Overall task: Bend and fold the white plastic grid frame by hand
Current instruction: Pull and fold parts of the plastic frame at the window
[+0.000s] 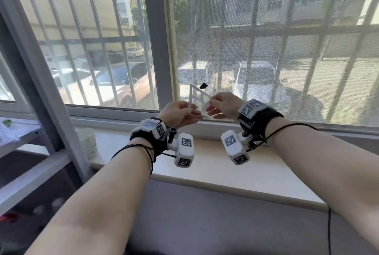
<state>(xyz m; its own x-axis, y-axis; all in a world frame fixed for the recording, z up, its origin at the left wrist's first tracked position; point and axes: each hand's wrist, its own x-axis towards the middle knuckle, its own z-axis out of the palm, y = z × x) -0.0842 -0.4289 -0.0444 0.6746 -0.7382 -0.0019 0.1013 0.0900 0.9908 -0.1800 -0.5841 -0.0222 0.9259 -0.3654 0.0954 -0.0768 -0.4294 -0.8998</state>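
Observation:
Both hands hold the white plastic grid frame [193,94] up in front of the window screen, above the sill. My left hand [179,114] pinches its left strip between thumb and fingers. My right hand [222,104] grips the right part, which is bent into a curved loop under the fingers. The frame's upper corner sticks up to a point between the hands. Both wrists carry black straps with white marker blocks.
A white windowsill [225,164] runs below the hands, with a white paper cup [88,141] at its left end. The mesh screen [266,49] and window bars are close behind the frame. A grey shelf frame [26,137] stands at the left.

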